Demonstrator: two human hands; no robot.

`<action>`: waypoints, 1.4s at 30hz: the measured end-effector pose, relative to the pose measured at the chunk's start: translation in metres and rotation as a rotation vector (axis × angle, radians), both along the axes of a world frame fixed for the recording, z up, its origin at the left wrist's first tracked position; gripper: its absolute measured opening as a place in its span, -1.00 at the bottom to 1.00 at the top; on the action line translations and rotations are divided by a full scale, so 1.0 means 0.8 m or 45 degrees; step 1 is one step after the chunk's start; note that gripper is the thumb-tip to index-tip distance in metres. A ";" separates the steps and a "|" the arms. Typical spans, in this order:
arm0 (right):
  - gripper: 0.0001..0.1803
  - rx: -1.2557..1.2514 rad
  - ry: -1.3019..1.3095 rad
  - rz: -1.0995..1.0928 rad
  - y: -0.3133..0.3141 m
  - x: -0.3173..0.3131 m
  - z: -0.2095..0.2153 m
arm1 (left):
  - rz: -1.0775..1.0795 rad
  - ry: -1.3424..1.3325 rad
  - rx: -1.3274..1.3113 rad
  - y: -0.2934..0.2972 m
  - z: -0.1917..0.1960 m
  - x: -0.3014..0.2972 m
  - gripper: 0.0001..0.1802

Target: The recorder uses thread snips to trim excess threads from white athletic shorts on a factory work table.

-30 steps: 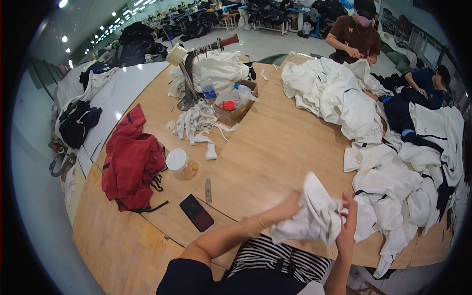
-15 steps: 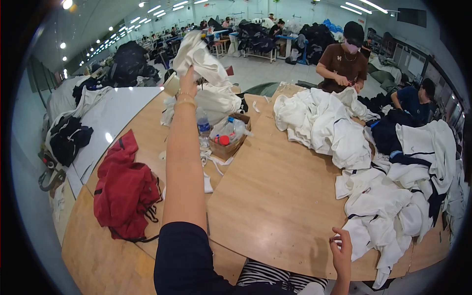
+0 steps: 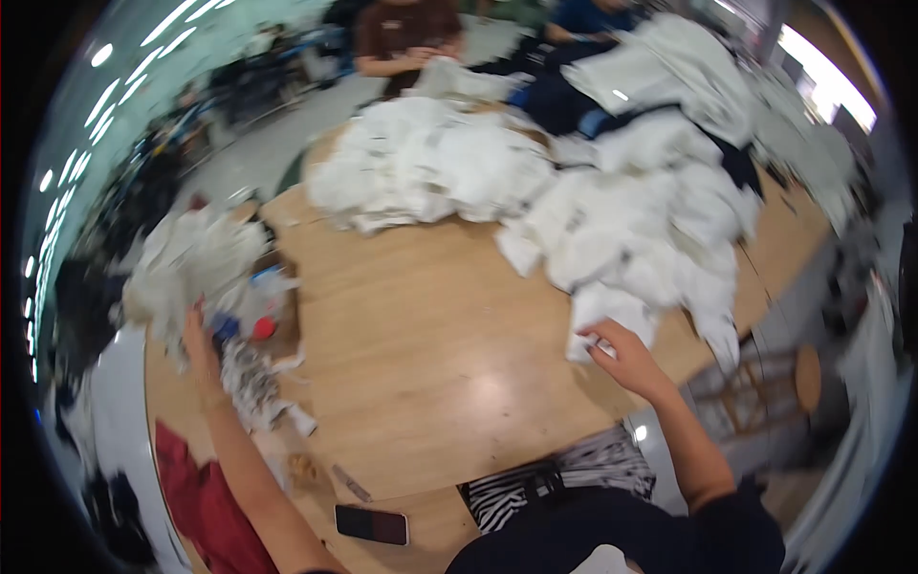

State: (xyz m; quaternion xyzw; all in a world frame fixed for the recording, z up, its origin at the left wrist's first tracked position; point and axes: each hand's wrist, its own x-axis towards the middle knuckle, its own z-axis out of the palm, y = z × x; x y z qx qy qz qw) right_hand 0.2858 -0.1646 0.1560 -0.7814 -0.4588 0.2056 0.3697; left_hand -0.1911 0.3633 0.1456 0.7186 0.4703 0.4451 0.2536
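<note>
My left hand is stretched out at the left, fingers straight and apart from any grip. It is beside a pile of white garments and a box holding a clear bottle with a red cap. My right hand is over the near edge of a large heap of white garments, fingers bent and slightly apart, with nothing visible between them. Blur hides whether its fingertips touch the cloth.
A red garment lies at the lower left near a dark phone. White fabric strips lie by the box. Another white heap is at the far side, before a person in brown. A wooden stool stands at the right.
My view has swung right and down. My left hand has let go of the raised white garment, which is now down on the left pile. My right hand has reached forward to the white heap.
</note>
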 end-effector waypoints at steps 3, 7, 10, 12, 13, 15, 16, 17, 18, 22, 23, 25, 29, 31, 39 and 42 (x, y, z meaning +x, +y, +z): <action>-0.73 0.042 0.061 -0.037 -0.008 0.014 -0.023 | -0.277 0.272 -0.228 -0.066 -0.021 0.070 -0.57; -0.73 0.282 -0.320 -0.189 -0.031 0.042 -0.059 | -0.845 0.098 -0.650 -0.241 -0.053 0.241 -0.48; -0.65 0.393 -0.648 -0.704 -0.027 0.092 -0.070 | -1.034 0.335 -0.578 -0.317 -0.100 0.333 -0.69; -0.59 0.314 -0.746 -1.119 -0.037 0.152 -0.080 | -1.108 0.225 -0.693 -0.381 -0.112 0.395 -0.69; -0.54 0.202 -0.752 -1.278 -0.036 0.177 -0.082 | -1.137 0.086 -0.772 -0.404 -0.126 0.416 -0.67; -0.42 -0.086 -0.627 -1.523 -0.058 0.233 -0.094 | -1.042 0.154 -0.616 -0.472 -0.128 0.474 -0.56; -0.45 -0.209 -0.469 -1.470 -0.071 0.254 -0.101 | -0.971 0.206 -0.588 -0.503 -0.124 0.500 -0.51; -0.48 -0.319 -0.308 -1.389 -0.074 0.266 -0.105 | -0.918 0.268 -0.590 -0.517 -0.136 0.520 -0.51; -0.48 -0.308 -0.307 -1.360 -0.080 0.278 -0.109 | -0.868 0.328 -0.592 -0.521 -0.152 0.533 -0.50; -0.73 -0.054 -0.250 -0.564 -0.088 0.269 -0.099 | -1.182 0.202 -0.541 -0.521 -0.138 0.525 -0.64; -0.80 0.023 -0.447 -0.509 -0.094 0.257 -0.086 | -1.347 0.317 -0.522 -0.519 -0.112 0.506 -0.67; -0.82 0.142 -0.466 -0.575 -0.095 0.257 -0.063 | -1.466 0.454 -0.522 -0.506 -0.069 0.450 -0.70; -0.85 0.478 -0.488 -0.390 -0.029 0.256 -0.050 | -1.152 0.520 -0.594 -0.480 -0.034 0.331 -0.75; -0.87 0.534 -0.523 -0.182 0.037 0.256 -0.066 | -1.000 0.435 -0.590 -0.479 -0.037 0.288 -0.77; -0.77 -0.125 -0.839 -0.125 0.196 0.257 -0.170 | -0.427 0.365 -0.412 -0.516 -0.100 0.250 -0.66; -0.76 -0.167 -1.077 -0.089 0.198 0.264 -0.167 | -0.406 0.420 -0.447 -0.539 -0.105 0.272 -0.43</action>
